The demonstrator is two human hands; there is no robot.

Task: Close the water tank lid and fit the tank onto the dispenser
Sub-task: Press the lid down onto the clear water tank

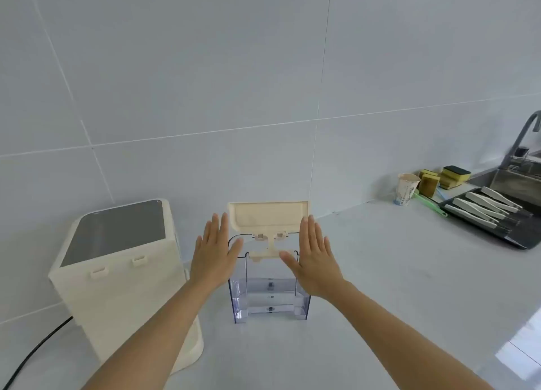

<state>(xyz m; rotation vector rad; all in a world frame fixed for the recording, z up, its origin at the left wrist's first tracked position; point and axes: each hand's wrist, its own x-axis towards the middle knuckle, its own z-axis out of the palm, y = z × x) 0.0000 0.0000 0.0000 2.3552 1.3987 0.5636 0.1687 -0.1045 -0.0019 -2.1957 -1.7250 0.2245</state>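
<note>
A clear plastic water tank [270, 299] stands upright on the counter in the middle of the view. Its cream lid [268, 215] is hinged open and stands upright above the tank's back edge. The cream dispenser [123, 272] with a dark glossy top sits to the tank's left, its back with two small clips facing me. My left hand [215, 253] is flat with fingers apart at the tank's left side. My right hand [313, 257] is flat with fingers apart at its right side. Neither hand holds anything.
A black power cable [35, 351] runs from the dispenser toward the lower left. At the far right stand a paper cup [407, 189], several sponges [445, 177], a dark tray of white utensils [494, 214], a sink [515, 181] and a tap [524, 134]. A tiled wall lies behind.
</note>
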